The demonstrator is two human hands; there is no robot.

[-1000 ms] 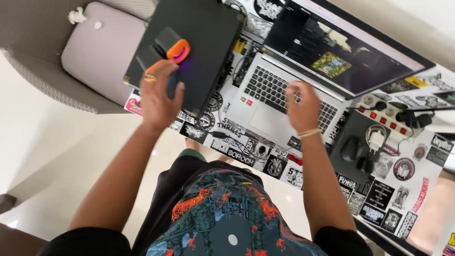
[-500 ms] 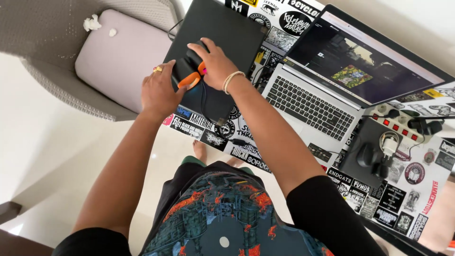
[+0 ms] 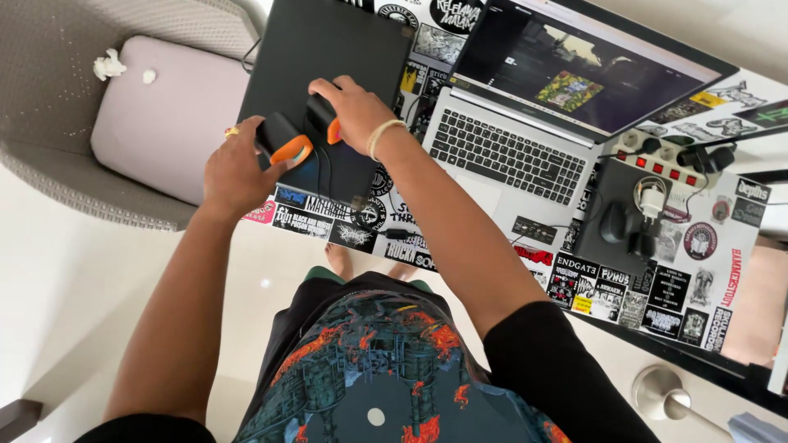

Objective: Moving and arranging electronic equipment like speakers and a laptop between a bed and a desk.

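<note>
Left hand (image 3: pixel 234 174) gripping black-orange device (image 3: pixel 283 141), long axis diagonal, up-left

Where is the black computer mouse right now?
In the head view, the black computer mouse lies untouched on a dark mouse pad on the right, just right of the open silver laptop and below the white power strip.

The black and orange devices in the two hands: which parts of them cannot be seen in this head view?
- Left device: its near end is hidden under the left hand.
- Right device: mostly covered by the right hand.
- Closed dark laptop beneath them: top cut off by the picture edge.
- Whether the two devices join: too small to tell.
</note>
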